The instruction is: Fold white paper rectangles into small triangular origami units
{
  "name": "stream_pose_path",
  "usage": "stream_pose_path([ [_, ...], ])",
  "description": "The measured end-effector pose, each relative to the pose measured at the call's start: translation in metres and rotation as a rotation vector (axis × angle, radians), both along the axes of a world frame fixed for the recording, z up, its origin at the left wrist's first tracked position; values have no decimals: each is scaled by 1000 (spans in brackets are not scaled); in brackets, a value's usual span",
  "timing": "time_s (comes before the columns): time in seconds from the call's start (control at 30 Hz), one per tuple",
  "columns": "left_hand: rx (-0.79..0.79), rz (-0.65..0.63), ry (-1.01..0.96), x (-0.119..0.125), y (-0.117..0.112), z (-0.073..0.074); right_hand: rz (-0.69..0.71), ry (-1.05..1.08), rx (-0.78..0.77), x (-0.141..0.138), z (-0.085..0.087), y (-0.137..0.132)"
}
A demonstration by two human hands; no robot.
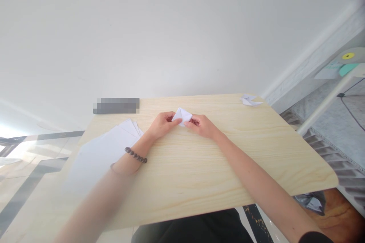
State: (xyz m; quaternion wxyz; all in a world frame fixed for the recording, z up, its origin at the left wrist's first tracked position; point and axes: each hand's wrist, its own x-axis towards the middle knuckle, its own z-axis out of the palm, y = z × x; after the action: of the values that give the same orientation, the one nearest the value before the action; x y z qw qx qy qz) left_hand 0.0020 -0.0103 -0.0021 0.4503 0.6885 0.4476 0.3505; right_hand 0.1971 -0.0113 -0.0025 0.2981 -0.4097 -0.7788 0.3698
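A small folded piece of white paper is held between both hands just above the wooden table. Creases run out from its upper point, giving it a pointed top. My left hand pinches its left side, thumb lying across the lower front. On the opposite side my right hand grips the right corner, with thumb and fingers closed on it. The fingers behind the paper are partly hidden. A beaded bracelet circles my left wrist.
White paper sheets lie at the table's left, partly under my left forearm. A folded white paper shape rests at the far right corner. A pixelated dark block covers the back left. Behind the table rises a wall.
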Motion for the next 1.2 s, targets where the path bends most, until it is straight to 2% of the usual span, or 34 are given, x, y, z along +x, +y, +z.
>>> stream_pose_path([
  [0.27,27,-9,25,-3,-3,4,4,-53,-82,1,1,0],
  [0.47,-19,-24,-17,-3,-2,6,22,-41,-151,1,2,0],
  [0.67,-40,15,-68,-1,0,6,47,-43,-102,-1,2,-2],
  [1.0,-41,-51,-73,-4,1,6,57,-53,-70,1,-4,0],
  [1.1,-4,-8,-33,-4,2,3,48,-27,-23,1,-3,0],
  [1.2,52,67,33,-1,3,0,-43,62,36,0,-2,1],
])
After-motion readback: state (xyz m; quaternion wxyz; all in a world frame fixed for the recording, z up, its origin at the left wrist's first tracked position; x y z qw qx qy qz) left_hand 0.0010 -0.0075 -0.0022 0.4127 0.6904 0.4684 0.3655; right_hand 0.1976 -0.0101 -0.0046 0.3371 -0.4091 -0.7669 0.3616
